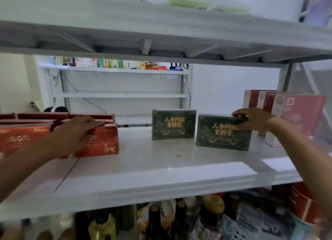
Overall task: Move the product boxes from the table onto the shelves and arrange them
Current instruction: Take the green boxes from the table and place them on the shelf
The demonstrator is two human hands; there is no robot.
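My right hand (251,120) pinches the top right corner of the green box (221,135), upright, long axis sideways, just right of its twin (173,124) and nearer me. My left hand (75,132) lies flat on the red box (106,142), left of that twin.

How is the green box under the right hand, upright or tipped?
Upright: the green box stands on its long edge, right hand gripping its top.
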